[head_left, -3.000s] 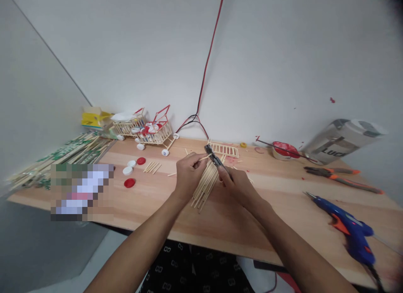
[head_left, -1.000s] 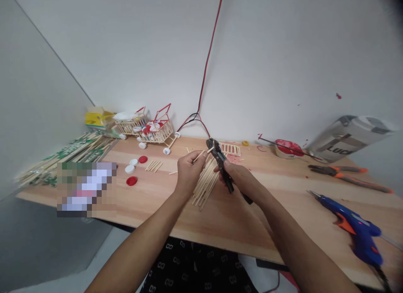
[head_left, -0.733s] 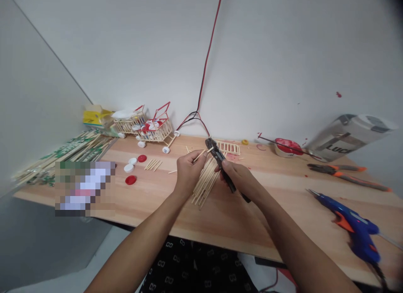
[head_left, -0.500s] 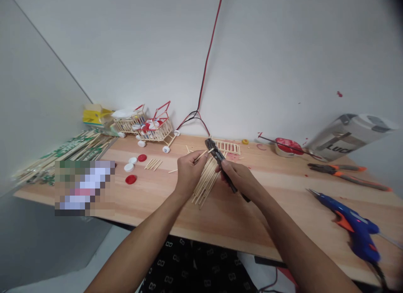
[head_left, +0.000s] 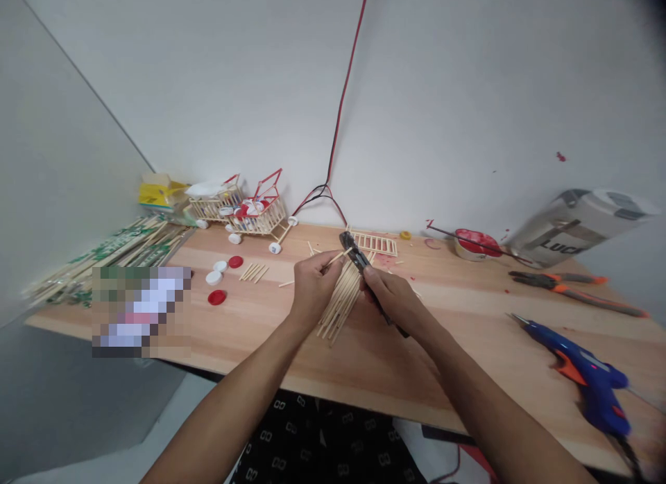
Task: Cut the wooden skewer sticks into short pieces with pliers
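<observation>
My left hand [head_left: 315,279] pinches a short wooden stick [head_left: 340,256], whose far end reaches the jaws of dark pliers [head_left: 354,252]. Around the handles of those pliers my right hand [head_left: 388,290] is closed; the exact kind of jaw is too small to tell. Under both hands lies a loose bundle of wooden sticks [head_left: 338,310] pointing toward me. Just behind the pliers rests a flat ladder-like frame of sticks [head_left: 377,245]. Several short cut sticks [head_left: 254,272] lie in a row left of my left hand.
Two stick-built carts [head_left: 257,213] with bottle-cap wheels stand at the back left. Red and white caps [head_left: 217,297] and packaged sticks [head_left: 104,255] lie left. On the right are a blue glue gun [head_left: 583,366], orange-handled pliers [head_left: 556,284], a red-stained tub [head_left: 476,244] and a canister [head_left: 583,227].
The pliers' handles look squeezed closer together in my right hand. My left hand with the stick has barely moved.
</observation>
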Demonstrator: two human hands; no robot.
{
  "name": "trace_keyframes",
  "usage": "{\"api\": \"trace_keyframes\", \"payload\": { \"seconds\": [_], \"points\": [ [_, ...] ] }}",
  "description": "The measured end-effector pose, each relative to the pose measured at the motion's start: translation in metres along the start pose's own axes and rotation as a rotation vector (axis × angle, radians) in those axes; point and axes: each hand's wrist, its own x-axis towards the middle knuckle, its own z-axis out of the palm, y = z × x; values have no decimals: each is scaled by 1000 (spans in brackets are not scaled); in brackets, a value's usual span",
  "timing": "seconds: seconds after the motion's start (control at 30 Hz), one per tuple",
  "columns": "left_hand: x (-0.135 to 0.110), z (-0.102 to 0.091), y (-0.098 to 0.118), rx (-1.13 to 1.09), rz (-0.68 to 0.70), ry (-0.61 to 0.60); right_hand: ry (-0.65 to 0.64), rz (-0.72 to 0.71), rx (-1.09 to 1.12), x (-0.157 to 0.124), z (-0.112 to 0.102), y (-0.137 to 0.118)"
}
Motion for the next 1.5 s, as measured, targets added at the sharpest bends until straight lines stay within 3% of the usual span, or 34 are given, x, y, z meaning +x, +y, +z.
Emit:
{"api": "trace_keyframes", "payload": {
  "seconds": [0.7,0.93,1.1,1.2,1.33,1.5],
  "points": [
    [-1,-4,1,-56,-11,-8,100,-61,-90,-4,8,-6],
    [0,-5,6,-131,-41,-9,199,-107,-117,-4,13,-1],
    [3,-4,3,-325,-166,-13,176,-19,44,-2,8,1],
    [6,-2,-5,-535,-298,-73,149,39,169,2,2,7],
    [7,4,-11,-695,-370,-163,88,63,270,7,-2,9],
    [2,10,-9,-739,-427,-298,203,19,440,7,-5,3]
  ]
}}
